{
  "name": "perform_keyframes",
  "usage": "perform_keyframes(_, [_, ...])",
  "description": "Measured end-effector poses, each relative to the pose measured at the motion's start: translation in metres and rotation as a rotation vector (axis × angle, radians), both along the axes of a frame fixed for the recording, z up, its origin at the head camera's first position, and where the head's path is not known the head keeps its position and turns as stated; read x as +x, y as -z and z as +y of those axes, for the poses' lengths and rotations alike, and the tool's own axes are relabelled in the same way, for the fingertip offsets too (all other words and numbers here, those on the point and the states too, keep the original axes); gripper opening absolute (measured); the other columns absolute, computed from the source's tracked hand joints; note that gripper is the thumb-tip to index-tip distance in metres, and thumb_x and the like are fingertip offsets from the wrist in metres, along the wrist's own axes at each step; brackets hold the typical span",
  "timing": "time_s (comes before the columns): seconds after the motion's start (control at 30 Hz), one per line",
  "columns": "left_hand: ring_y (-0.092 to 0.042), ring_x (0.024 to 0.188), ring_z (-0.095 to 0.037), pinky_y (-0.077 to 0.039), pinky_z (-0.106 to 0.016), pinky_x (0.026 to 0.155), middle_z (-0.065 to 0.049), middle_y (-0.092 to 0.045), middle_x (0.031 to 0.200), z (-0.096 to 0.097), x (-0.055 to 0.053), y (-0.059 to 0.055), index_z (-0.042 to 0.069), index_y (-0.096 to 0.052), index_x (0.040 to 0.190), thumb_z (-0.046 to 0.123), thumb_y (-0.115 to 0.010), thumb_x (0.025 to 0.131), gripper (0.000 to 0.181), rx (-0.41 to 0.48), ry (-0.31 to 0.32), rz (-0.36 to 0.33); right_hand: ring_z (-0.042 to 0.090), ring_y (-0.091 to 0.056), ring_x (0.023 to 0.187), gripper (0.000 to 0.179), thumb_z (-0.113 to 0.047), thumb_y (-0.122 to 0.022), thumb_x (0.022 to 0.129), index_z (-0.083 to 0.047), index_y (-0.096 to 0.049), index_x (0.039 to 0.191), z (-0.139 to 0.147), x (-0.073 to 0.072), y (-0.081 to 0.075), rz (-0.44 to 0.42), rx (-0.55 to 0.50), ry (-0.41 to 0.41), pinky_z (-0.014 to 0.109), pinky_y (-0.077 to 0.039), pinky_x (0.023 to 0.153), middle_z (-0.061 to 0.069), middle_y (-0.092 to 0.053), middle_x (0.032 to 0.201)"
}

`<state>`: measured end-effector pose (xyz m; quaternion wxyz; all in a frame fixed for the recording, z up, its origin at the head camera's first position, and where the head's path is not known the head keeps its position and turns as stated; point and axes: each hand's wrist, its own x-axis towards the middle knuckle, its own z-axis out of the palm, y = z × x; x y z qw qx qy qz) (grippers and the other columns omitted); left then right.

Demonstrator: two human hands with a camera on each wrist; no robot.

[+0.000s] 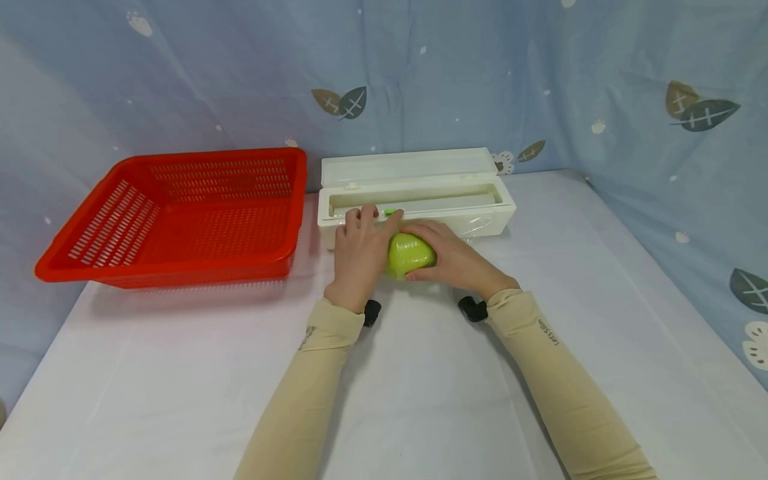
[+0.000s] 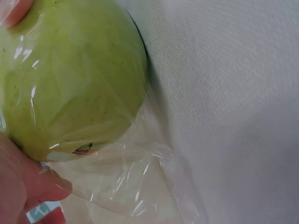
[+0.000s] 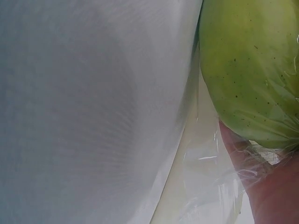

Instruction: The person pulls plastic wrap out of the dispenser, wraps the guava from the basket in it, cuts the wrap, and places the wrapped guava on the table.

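Note:
A rounded green fruit (image 1: 411, 256), wrapped in clear plastic film, sits right against the front of a white cling film box (image 1: 489, 225). My right hand (image 1: 451, 259) grips it from the right, fingers over its top and thumb on the near side. In the left wrist view, the film (image 2: 135, 182) stretches from the fruit (image 2: 79, 79) beside a bent digit. At the fruit's left, my left hand (image 1: 362, 257) reaches to the box's front edge, close by a small green piece (image 1: 390, 212); I cannot tell whether it pinches anything. Film also gathers under the fruit (image 3: 252, 70) in the right wrist view.
The box's lid (image 1: 408, 167) stands raised at the back, with a pale roll (image 1: 441, 203) lying inside. To the left is a red plastic basket (image 1: 195, 272) with slotted sides. A white cloth (image 1: 180, 393) covers the table; a blue patterned curtain (image 1: 450, 80) hangs behind.

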<state>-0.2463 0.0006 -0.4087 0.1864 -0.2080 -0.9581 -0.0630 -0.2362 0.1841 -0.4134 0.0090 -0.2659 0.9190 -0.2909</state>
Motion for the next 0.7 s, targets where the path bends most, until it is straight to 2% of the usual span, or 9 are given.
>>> perform_keyframes(0.27, [-0.034,0.107,-0.032,-0.040,-0.041,0.066,-0.010,-0.037,0.115,0.0004,0.0007,-0.0010,0.027,-0.044,0.125,0.010,-0.047,0.090,0.040,0.016,-0.063,-0.033,0.017,-0.030,0.121,0.080,-0.048,-0.073,0.067,-0.026,-0.036,0.134,0.0009,-0.0007,0.0017,0.012,-0.007,-0.004,0.039,-0.034,0.091,-0.004,-0.032,0.136])
perform_keyframes(0.47, [-0.033,0.107,-0.032,-0.039,-0.040,0.066,-0.010,-0.037,0.115,-0.0003,0.0000,0.0017,0.027,-0.045,0.125,0.008,-0.047,0.089,0.041,0.048,-0.058,-0.029,0.016,-0.030,0.120,0.080,-0.047,-0.073,0.067,-0.026,-0.036,0.134,0.0006,-0.0004,0.0020,0.020,-0.005,0.001,0.038,-0.034,0.091,-0.005,-0.032,0.135])
perform_keyframes(0.7, [-0.035,0.103,-0.030,-0.038,-0.038,0.061,-0.012,-0.038,0.111,0.0005,-0.0003,0.0024,0.026,-0.047,0.122,0.006,-0.047,0.088,0.040,0.087,-0.061,0.012,0.016,-0.030,0.120,0.080,-0.050,-0.071,0.067,-0.026,-0.035,0.134,0.0019,-0.0015,0.0023,0.023,0.000,-0.002,0.038,-0.035,0.091,-0.005,-0.032,0.135])
